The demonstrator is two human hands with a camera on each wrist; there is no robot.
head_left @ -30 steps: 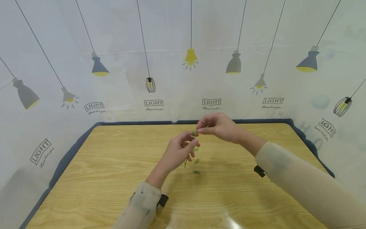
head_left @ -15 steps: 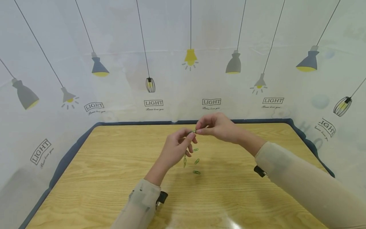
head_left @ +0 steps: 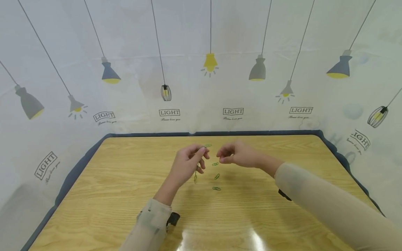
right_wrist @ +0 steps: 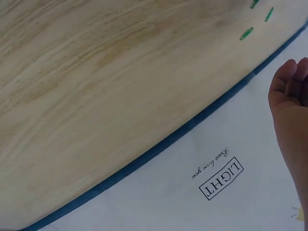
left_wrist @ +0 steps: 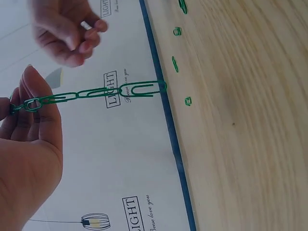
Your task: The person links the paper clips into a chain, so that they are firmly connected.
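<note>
My left hand [head_left: 188, 163] pinches a chain of linked green paper clips [left_wrist: 57, 99] between thumb and fingertips. The chain hangs below the palm, and one green paper clip [head_left: 208, 145] sticks out past the fingertips. To the right, my right hand [head_left: 240, 154] is apart from the chain, its fingers loosely bent and no clip visible in them. Its fingertips are close above a loose paper clip [head_left: 215, 164] on the table. Two more loose clips, one in the middle [head_left: 217, 176] and one nearer me [head_left: 216, 188], lie in a rough row below.
The wooden table [head_left: 125, 195] has a dark blue border [head_left: 150, 134] at its far edge. Behind it hangs a pale cloth [head_left: 188, 35] printed with lamps. Black wrist cameras sit at both cuffs, the left one [head_left: 173, 219] showing most.
The hands have parted. My right hand has let go at the left fingertips and moved down toward the loose clips; my left hand has shifted slightly left with the chain.
</note>
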